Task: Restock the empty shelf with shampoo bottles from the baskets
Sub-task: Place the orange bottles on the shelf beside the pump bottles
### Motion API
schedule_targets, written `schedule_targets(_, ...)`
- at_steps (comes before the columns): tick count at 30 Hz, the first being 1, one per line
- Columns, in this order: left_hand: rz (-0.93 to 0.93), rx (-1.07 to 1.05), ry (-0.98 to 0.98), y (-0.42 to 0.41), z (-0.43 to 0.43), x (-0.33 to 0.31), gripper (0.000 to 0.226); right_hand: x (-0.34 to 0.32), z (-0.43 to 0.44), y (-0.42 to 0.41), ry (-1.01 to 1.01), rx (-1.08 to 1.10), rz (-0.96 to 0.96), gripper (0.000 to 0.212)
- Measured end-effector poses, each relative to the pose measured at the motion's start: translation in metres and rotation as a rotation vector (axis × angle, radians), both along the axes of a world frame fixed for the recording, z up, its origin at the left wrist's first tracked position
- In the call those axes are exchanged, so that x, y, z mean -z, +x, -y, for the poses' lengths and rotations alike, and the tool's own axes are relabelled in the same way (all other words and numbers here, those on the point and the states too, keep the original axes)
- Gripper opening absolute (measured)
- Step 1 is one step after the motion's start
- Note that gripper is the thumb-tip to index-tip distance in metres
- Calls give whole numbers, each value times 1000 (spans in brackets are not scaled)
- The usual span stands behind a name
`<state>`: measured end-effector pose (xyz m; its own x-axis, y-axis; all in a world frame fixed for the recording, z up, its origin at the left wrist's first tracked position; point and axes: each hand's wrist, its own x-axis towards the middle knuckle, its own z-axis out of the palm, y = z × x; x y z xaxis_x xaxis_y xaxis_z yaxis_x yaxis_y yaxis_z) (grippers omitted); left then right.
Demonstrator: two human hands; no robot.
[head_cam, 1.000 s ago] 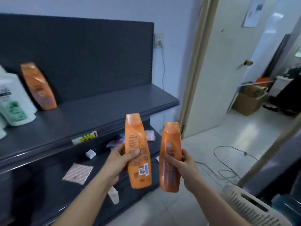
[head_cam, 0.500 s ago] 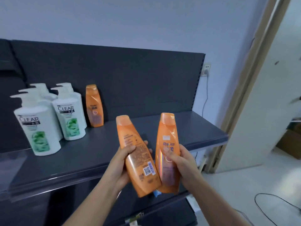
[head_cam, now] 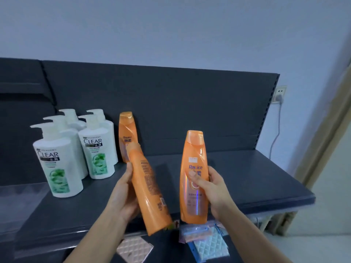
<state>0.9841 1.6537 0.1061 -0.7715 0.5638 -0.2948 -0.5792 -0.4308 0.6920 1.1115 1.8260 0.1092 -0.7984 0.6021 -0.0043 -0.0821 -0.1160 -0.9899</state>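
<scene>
My left hand (head_cam: 123, 192) grips an orange shampoo bottle (head_cam: 150, 188), tilted with its cap leaning left toward the back of the dark shelf (head_cam: 247, 179). My right hand (head_cam: 212, 188) holds a second orange bottle (head_cam: 193, 168) upright, its label facing me. Both bottles hang above the shelf's front half. A third orange bottle (head_cam: 127, 130) stands at the back of the shelf, partly hidden by the tilted one. Several white pump bottles (head_cam: 57, 164) stand in a group at the left.
The shelf's dark back panel (head_cam: 190, 103) rises behind the bottles. Flat quilted packets (head_cam: 209, 243) lie on the lower shelf below my hands. A wall socket with a cable (head_cam: 279, 93) sits to the right, beside a door frame (head_cam: 326, 130).
The view has swung left and closer to the shelf. Both hands have carried their bottles up over the shelf, and the left bottle now tilts further toward the standing orange bottle.
</scene>
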Motion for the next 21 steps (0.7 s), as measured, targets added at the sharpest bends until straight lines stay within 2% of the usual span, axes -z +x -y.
schedule_targets(5, -45, -25, 5, -30, -12, -4, 55, -5, -31, -39, 66, -116, -6, 34)
schedule_targets(8, -123, -115, -40, -47, -25, -12, 47, -8, -49, -67, 124, -163, 3, 34)
schedule_targets(11, -280, -207, -180, -54, -38, -21, 46, -8, -63, -91, 151, -201, 5, 36)
schedule_targets(13, -357, -256, -257, -56, -44, -23, 36, -6, -71, -103, 159, -227, 10, 37)
schedule_targets(21, -489, -367, -370, -78, -43, -24, 21, 0, -74, -143, 147, -289, 15, 39)
